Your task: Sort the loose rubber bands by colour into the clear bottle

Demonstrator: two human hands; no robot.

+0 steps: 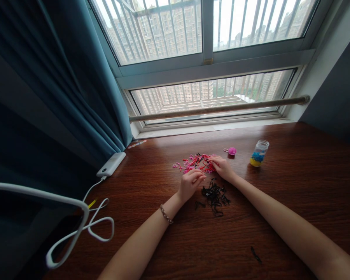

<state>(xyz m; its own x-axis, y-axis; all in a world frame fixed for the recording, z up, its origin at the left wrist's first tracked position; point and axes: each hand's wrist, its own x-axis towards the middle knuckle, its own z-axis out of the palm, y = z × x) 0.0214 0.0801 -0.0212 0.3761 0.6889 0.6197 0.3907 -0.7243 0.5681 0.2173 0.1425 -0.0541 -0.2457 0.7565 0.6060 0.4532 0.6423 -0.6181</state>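
Note:
A loose heap of pink, red and black small rubber bands (189,166) is spread on the wooden table. My right hand (223,169) reaches into its right side, fingers stretched out and the tips among the bands. At the heap's near edge is my left hand (189,184), its fingers bent and pressed together. Anything between those fingertips is too small to make out. Closer to me, between my forearms, lies a tangled pile of black rubber bands (216,196). One dark band (256,254) lies apart, near my right forearm.
Behind my right hand are a pink lid with a loop (232,151) and a clear jar (259,153) with blue and yellow contents. On the left, a white power bank (111,164) trails a white cable (105,229). A window (210,70) and a blue curtain (84,77) border the table (309,186).

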